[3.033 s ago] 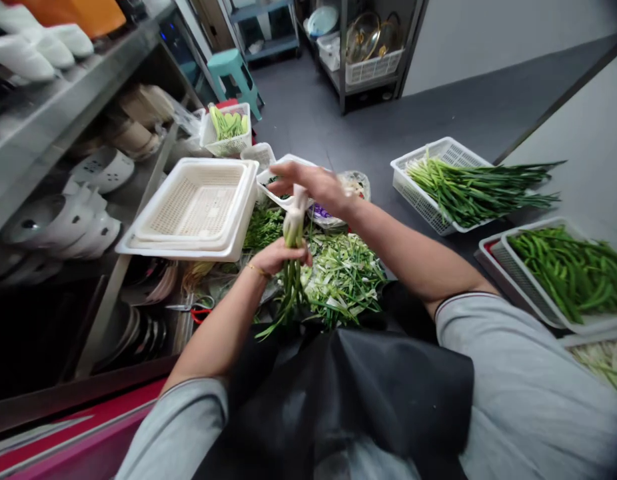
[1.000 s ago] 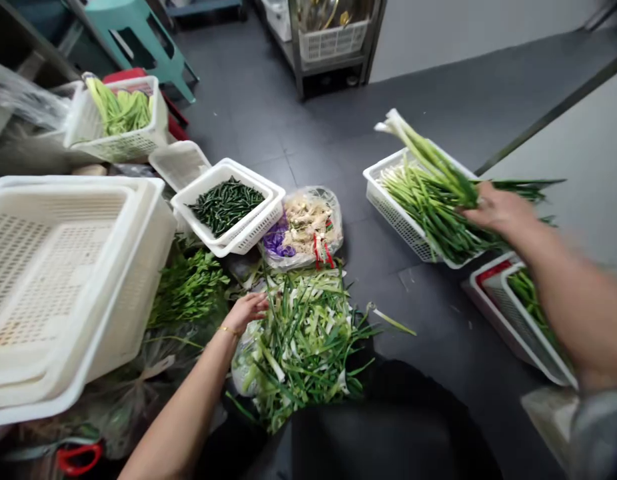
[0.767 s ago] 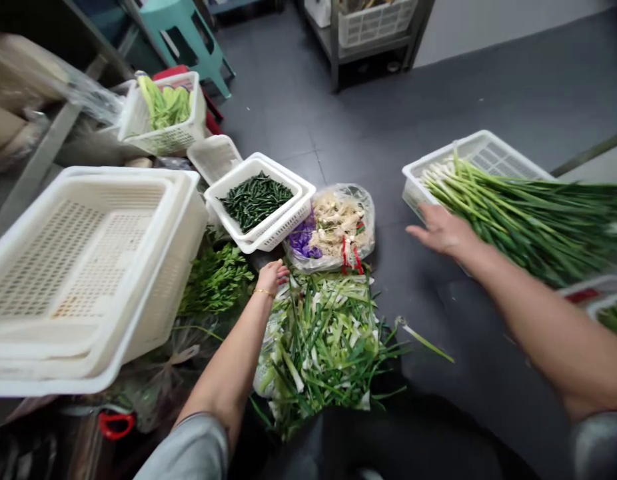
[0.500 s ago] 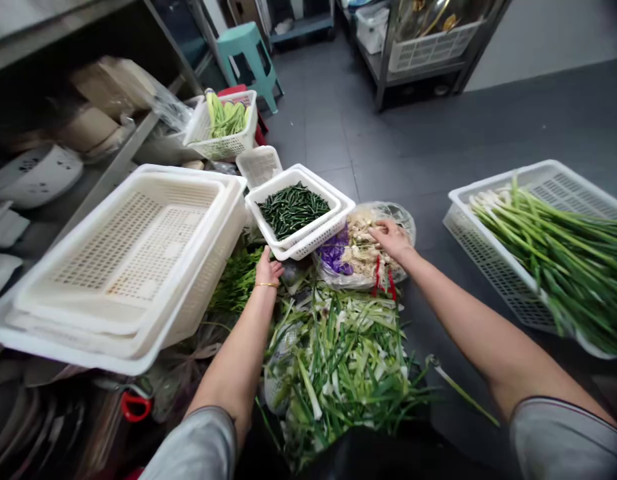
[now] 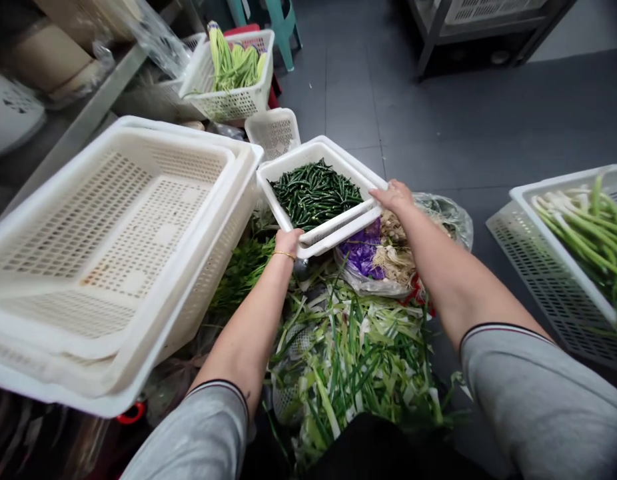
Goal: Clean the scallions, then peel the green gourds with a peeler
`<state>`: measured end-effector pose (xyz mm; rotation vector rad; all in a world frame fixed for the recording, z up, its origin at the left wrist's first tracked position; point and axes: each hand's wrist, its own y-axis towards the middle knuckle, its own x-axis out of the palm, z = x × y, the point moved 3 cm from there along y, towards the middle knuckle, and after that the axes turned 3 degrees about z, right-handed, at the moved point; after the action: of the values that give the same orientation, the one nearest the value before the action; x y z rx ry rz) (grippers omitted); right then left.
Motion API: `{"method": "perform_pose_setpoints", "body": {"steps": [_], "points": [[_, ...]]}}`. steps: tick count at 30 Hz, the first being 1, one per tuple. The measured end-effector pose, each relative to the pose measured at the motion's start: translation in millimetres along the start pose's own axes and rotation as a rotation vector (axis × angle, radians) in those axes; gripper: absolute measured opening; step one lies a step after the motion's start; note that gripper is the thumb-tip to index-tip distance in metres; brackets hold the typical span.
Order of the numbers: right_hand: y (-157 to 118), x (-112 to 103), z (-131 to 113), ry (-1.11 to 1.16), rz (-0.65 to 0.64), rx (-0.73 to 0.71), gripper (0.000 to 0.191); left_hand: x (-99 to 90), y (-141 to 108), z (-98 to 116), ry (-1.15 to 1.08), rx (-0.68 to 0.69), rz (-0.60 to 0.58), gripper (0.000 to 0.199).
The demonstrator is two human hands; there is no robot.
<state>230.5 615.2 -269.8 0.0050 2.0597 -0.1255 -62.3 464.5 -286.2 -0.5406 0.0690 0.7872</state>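
Note:
Two nested white baskets (image 5: 338, 223) sit at the centre, the inner one holding dark green chillies (image 5: 316, 193). My left hand (image 5: 289, 241), with a thin gold bangle at the wrist, is closed on their near corner. At the right corner my right hand (image 5: 394, 196) grips the rim, thumb on top. Beneath my right forearm lies a clear plastic bag (image 5: 458, 217) with pale roots and purple netting (image 5: 364, 250). The undersides of the baskets are hidden.
Large stacked white crates (image 5: 153, 227) stand at left. A crate of spring onions (image 5: 583, 227) is at right, leafy scraps (image 5: 363, 353) lie below. Behind are a basket of green stalks (image 5: 238, 67), a small basket (image 5: 273, 133) and a metal rack (image 5: 488, 33).
My right hand has moved from the bag of roots to the baskets' right corner and taken hold. My left hand has closed on the near corner. The view has shifted closer.

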Motion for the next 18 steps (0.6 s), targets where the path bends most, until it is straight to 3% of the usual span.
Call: {"method": "perform_pose_setpoints", "body": {"steps": [5,9,12,15,18], "points": [[6,4,-8,-0.094,-0.12,0.021,0.066,-25.7,18,16,-0.001,-0.016,-0.018,0.022],[-25,-23,-13,-0.055,-0.041,-0.043,0.052,-53.1,-1,21,-0.013,-0.027,-0.068,0.019],[-78,-54,10,-0.046,0.045,-0.064,0.05,-65.5,-38,7,-0.041,0.0,-0.18,0.023],[-160,-77,55,-0.026,0.059,0.018,0.046,-73.4,-76,-10,-0.075,0.114,-0.275,0.032],[-241,-82,96,0.011,-0.133,0.068,0.039,-77.7,-96,-24,-0.011,0.219,-0.395,0.039]]}}
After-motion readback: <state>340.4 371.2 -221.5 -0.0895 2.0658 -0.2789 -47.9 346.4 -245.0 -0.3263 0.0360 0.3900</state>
